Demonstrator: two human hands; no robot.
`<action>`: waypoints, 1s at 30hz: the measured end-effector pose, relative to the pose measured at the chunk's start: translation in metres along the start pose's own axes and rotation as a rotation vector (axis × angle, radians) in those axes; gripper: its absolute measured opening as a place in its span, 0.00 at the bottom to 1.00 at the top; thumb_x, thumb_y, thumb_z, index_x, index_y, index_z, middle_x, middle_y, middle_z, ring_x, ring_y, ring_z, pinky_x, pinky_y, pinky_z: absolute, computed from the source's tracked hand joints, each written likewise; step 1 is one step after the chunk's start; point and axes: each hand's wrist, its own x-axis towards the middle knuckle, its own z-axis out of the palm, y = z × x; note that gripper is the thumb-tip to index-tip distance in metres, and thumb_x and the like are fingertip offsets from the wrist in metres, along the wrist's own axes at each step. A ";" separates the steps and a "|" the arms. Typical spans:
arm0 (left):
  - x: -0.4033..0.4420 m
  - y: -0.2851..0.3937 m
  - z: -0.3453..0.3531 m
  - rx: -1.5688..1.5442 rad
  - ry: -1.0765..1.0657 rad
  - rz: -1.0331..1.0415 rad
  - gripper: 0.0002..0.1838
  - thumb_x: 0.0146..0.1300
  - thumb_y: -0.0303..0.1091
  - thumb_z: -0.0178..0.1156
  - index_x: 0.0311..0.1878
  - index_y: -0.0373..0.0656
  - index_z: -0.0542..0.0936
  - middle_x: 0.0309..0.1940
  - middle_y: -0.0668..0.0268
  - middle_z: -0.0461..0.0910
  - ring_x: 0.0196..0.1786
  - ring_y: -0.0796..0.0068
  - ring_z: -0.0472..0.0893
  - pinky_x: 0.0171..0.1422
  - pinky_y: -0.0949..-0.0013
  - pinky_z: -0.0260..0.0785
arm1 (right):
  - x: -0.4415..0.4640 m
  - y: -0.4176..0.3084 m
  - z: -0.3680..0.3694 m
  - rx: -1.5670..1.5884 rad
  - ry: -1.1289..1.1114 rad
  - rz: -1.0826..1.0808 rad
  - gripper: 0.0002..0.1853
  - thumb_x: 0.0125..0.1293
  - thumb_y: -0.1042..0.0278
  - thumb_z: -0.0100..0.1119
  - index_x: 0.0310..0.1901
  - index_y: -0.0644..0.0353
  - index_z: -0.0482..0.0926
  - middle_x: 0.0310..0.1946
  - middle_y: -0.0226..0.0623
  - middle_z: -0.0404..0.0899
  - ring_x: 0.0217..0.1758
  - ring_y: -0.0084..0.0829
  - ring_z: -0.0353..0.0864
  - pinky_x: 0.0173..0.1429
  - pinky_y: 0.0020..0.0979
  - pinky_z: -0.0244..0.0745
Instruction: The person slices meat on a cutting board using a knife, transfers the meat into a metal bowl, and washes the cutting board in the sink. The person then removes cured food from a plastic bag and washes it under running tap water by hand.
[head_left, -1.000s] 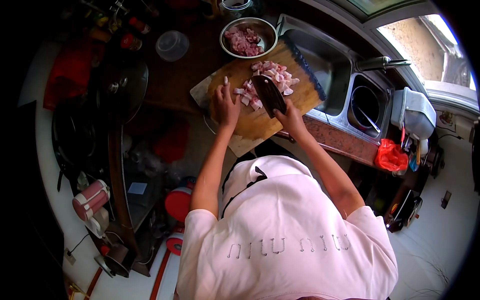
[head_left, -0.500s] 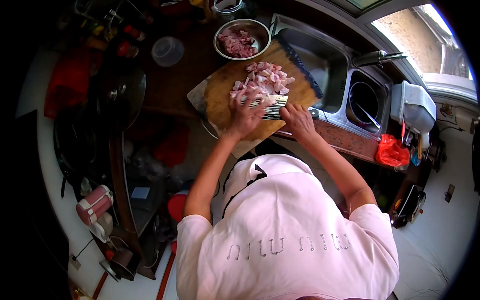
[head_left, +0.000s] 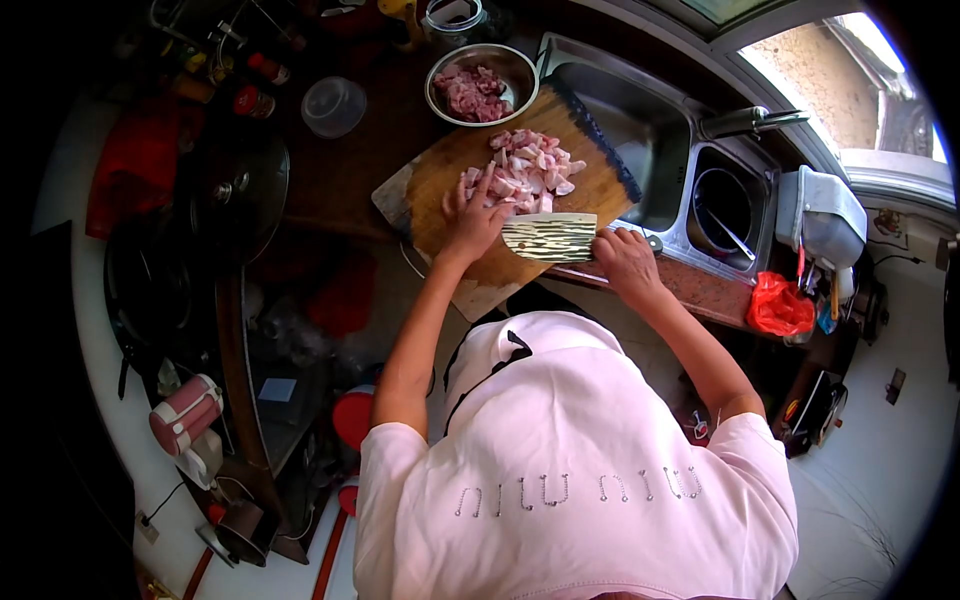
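Note:
A pile of pink, fatty meat pieces [head_left: 537, 165] lies on the wooden cutting board [head_left: 428, 170]. My right hand [head_left: 628, 262] is wrapped round the handle of a cleaver [head_left: 550, 238], whose broad blade has a dark wavy pattern. The blade lies tilted nearly flat over the near part of the board, its upper edge beside the pile. At the left side of the meat, my left hand [head_left: 474, 222] has its fingers apart, touching the pieces, with the palm near the blade's left end.
Behind the board stands a metal bowl [head_left: 437, 104] with more meat. To the right is a steel sink [head_left: 655, 205] with a faucet [head_left: 745, 122] and a dark pot [head_left: 722, 212] in its smaller basin. A clear plastic tub [head_left: 334, 106] and a lidded pan [head_left: 240, 195] are on the left.
My right hand has drawn the cleaver toward me and to the right, and its blade now shows broadside. My left hand has shifted slightly left, with its fingers more spread.

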 end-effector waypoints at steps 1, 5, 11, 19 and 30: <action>-0.003 -0.006 -0.002 -0.013 0.011 0.010 0.16 0.66 0.49 0.52 0.52 0.62 0.83 0.73 0.70 0.55 0.73 0.48 0.50 0.72 0.42 0.36 | -0.003 0.006 0.003 0.038 0.018 0.056 0.09 0.51 0.71 0.58 0.33 0.55 0.70 0.32 0.35 0.72 0.37 0.38 0.74 0.41 0.39 0.67; -0.016 0.000 -0.007 -0.023 0.060 -0.016 0.20 0.66 0.46 0.51 0.60 0.60 0.77 0.71 0.64 0.58 0.71 0.46 0.54 0.70 0.42 0.41 | 0.006 0.023 0.026 0.234 0.218 0.379 0.15 0.54 0.76 0.58 0.45 0.57 0.73 0.34 0.41 0.74 0.38 0.48 0.75 0.40 0.44 0.70; -0.026 0.002 0.004 -0.035 0.145 -0.110 0.24 0.68 0.44 0.51 0.68 0.61 0.68 0.71 0.56 0.58 0.69 0.43 0.58 0.70 0.44 0.48 | 0.054 0.052 0.068 0.287 0.246 0.507 0.21 0.53 0.73 0.60 0.52 0.52 0.77 0.39 0.43 0.77 0.43 0.48 0.78 0.43 0.42 0.74; -0.026 -0.008 0.025 -0.204 0.246 0.004 0.28 0.67 0.43 0.53 0.70 0.53 0.65 0.71 0.48 0.54 0.71 0.37 0.53 0.74 0.45 0.45 | 0.078 0.044 0.070 0.371 0.012 0.332 0.23 0.51 0.70 0.61 0.52 0.50 0.79 0.39 0.42 0.79 0.42 0.48 0.79 0.45 0.42 0.75; -0.029 0.003 0.006 -0.300 0.216 -0.059 0.28 0.67 0.44 0.53 0.69 0.50 0.65 0.71 0.49 0.54 0.71 0.38 0.54 0.72 0.46 0.49 | 0.058 0.040 0.048 0.233 0.025 0.385 0.25 0.51 0.72 0.62 0.55 0.50 0.76 0.41 0.41 0.77 0.41 0.46 0.79 0.43 0.42 0.75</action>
